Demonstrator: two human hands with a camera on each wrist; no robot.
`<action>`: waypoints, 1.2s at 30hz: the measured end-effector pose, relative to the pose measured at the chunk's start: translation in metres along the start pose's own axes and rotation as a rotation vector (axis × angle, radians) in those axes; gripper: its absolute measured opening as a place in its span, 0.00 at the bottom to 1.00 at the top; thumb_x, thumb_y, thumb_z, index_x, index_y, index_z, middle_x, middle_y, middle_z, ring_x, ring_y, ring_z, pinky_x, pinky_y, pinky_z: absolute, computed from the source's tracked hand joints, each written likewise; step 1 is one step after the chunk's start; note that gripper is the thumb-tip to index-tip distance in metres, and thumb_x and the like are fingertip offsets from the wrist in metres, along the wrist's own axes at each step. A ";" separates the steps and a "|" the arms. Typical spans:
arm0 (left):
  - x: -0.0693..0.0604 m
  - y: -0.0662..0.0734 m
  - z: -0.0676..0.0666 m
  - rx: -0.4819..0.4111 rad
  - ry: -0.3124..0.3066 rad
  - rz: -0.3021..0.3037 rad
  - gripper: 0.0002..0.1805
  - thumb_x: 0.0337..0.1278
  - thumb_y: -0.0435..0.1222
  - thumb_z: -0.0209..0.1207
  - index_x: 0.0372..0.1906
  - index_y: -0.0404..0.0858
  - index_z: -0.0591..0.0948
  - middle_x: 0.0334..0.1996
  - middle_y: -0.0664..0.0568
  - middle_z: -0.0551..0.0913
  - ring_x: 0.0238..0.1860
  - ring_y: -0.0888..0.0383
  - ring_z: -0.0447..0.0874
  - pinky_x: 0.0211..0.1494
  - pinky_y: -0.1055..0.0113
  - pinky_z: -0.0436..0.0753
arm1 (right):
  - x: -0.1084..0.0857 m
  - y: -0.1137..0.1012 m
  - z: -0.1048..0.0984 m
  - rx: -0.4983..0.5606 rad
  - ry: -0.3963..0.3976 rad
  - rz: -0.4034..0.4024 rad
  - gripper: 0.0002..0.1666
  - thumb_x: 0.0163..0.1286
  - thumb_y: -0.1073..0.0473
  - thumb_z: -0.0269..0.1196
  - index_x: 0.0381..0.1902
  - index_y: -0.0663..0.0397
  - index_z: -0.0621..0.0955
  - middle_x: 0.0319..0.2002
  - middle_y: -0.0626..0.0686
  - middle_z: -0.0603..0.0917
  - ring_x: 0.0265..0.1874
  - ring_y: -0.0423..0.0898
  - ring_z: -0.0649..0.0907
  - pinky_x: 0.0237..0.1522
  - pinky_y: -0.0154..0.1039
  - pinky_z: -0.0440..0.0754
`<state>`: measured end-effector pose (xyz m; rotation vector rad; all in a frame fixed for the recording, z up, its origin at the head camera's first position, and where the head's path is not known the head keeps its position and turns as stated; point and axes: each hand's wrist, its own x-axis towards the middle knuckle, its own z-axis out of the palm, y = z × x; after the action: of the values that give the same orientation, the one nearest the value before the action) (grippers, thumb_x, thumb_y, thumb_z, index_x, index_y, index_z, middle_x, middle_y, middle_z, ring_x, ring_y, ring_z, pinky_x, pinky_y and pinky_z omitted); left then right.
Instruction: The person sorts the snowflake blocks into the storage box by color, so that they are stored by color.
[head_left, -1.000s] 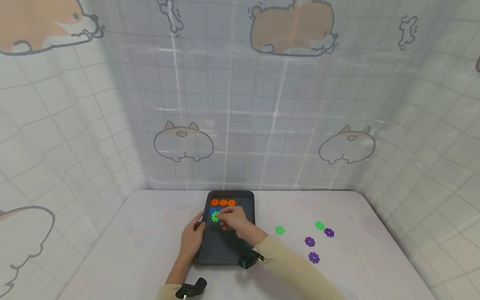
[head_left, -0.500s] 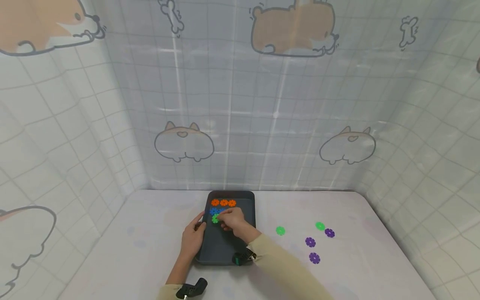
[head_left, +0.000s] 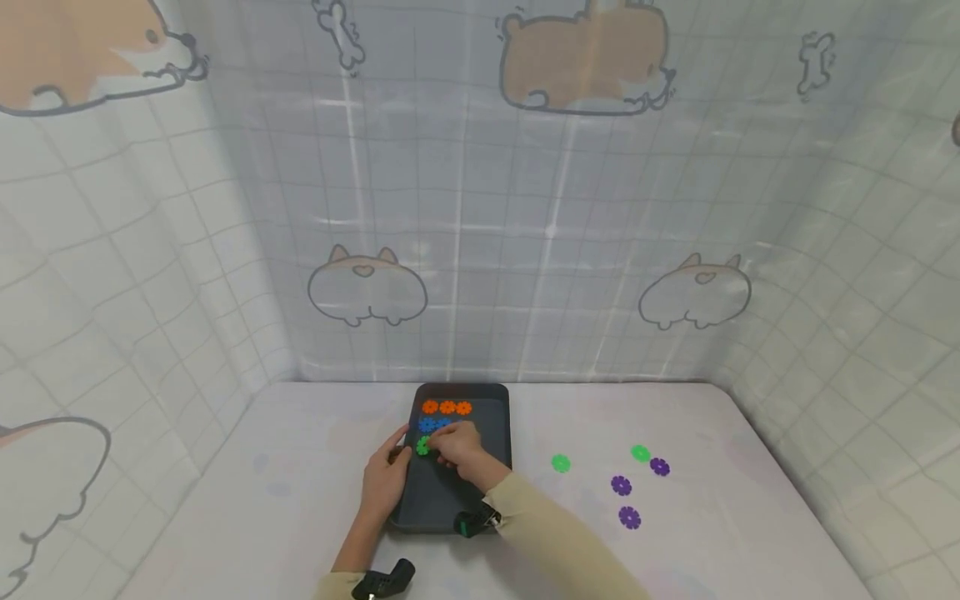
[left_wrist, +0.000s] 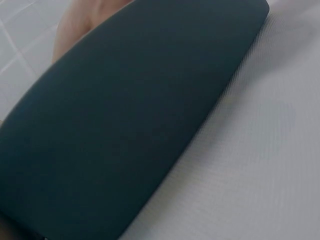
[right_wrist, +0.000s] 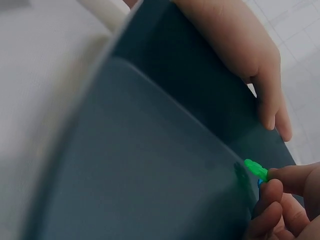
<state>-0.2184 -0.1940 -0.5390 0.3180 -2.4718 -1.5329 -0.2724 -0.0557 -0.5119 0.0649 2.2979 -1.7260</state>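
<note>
In the head view my right hand (head_left: 459, 447) is over the dark tray (head_left: 450, 508), pinching a green flower-shaped disc (head_left: 423, 446) between thumb and fingertips. The right wrist view has this green disc (right_wrist: 256, 170) seen edge-on, tilted just above the tray floor. My left hand (head_left: 384, 482) holds the tray's left rim, thumb over the edge. Inside the tray, a row of orange flower-shaped discs (head_left: 447, 407) lies at the far end. Blue flower-shaped discs (head_left: 427, 425) form a row below it, partly hidden by my right hand.
Right of the tray on the white table (head_left: 712, 533) lie two green discs (head_left: 561, 463) and several purple discs (head_left: 629, 517). A curtain (head_left: 525, 250) with dog drawings rises behind the table and along both sides.
My right hand has moved slightly toward the near left with the green disc, which now sits lower and nearer the tray's left wall. The left hand stays in place.
</note>
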 end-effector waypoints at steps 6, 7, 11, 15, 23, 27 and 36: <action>0.000 0.001 0.000 -0.010 0.000 0.002 0.24 0.69 0.36 0.52 0.68 0.43 0.72 0.51 0.39 0.81 0.47 0.48 0.78 0.48 0.52 0.74 | 0.000 -0.001 0.002 0.003 0.013 0.010 0.04 0.58 0.62 0.70 0.32 0.54 0.87 0.23 0.51 0.82 0.15 0.44 0.78 0.17 0.36 0.73; 0.000 0.001 0.000 -0.011 0.002 0.005 0.24 0.69 0.36 0.52 0.68 0.43 0.72 0.51 0.39 0.81 0.47 0.48 0.78 0.48 0.52 0.74 | 0.000 -0.001 0.002 -0.003 0.016 0.011 0.03 0.58 0.62 0.70 0.32 0.54 0.87 0.23 0.51 0.82 0.15 0.43 0.78 0.16 0.36 0.73; -0.001 -0.001 0.001 -0.011 0.010 0.022 0.23 0.69 0.35 0.52 0.68 0.42 0.73 0.50 0.39 0.81 0.46 0.48 0.78 0.47 0.53 0.75 | 0.000 0.000 0.003 -0.020 0.027 0.017 0.02 0.58 0.63 0.71 0.31 0.54 0.86 0.21 0.51 0.82 0.13 0.43 0.78 0.15 0.35 0.73; 0.000 -0.003 0.001 -0.006 0.018 0.033 0.23 0.69 0.36 0.52 0.67 0.43 0.73 0.49 0.39 0.82 0.44 0.49 0.79 0.44 0.55 0.75 | 0.001 0.001 0.004 -0.038 0.040 0.024 0.02 0.57 0.63 0.71 0.28 0.53 0.86 0.20 0.52 0.82 0.13 0.43 0.78 0.15 0.36 0.73; 0.002 -0.001 0.001 -0.019 0.005 0.007 0.24 0.69 0.37 0.51 0.68 0.44 0.72 0.48 0.41 0.82 0.43 0.50 0.78 0.44 0.56 0.74 | 0.001 -0.001 0.005 -0.063 0.057 0.023 0.02 0.58 0.62 0.71 0.29 0.51 0.86 0.20 0.51 0.82 0.13 0.44 0.79 0.15 0.37 0.74; 0.003 0.001 0.000 -0.012 -0.004 0.001 0.24 0.70 0.37 0.51 0.69 0.43 0.71 0.49 0.41 0.82 0.43 0.50 0.78 0.44 0.57 0.74 | 0.002 -0.003 0.005 -0.063 0.056 0.016 0.02 0.58 0.61 0.71 0.29 0.52 0.86 0.22 0.51 0.82 0.14 0.44 0.79 0.15 0.37 0.74; -0.001 0.003 -0.001 -0.022 -0.011 -0.006 0.24 0.69 0.36 0.51 0.68 0.42 0.72 0.51 0.39 0.81 0.47 0.47 0.79 0.48 0.50 0.75 | 0.000 -0.001 0.006 -0.114 0.075 0.004 0.03 0.57 0.63 0.71 0.27 0.54 0.85 0.17 0.51 0.81 0.12 0.44 0.79 0.13 0.36 0.73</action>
<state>-0.2176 -0.1930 -0.5363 0.3150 -2.4625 -1.5674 -0.2714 -0.0622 -0.5123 0.1136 2.4435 -1.6123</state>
